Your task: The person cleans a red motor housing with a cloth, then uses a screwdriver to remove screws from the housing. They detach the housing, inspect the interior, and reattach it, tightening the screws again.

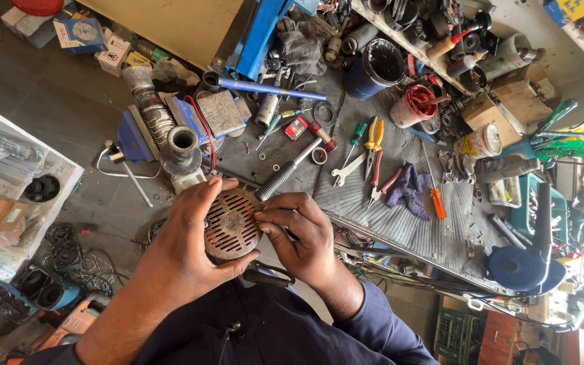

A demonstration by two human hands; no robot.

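While my left hand [194,233] is cupping the round grille [230,225] from its left, my right hand [299,233] is pinching its right rim, fingertips [263,217] closed together on it.

grille's [230,226] left rim hidden, blower [525,260] half-hidden

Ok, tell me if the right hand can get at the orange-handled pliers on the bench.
Probably yes. The orange-handled pliers lie uncovered on the ribbed mat beyond the right hand, nothing stacked on them; but that hand is pinching the round slotted grille.
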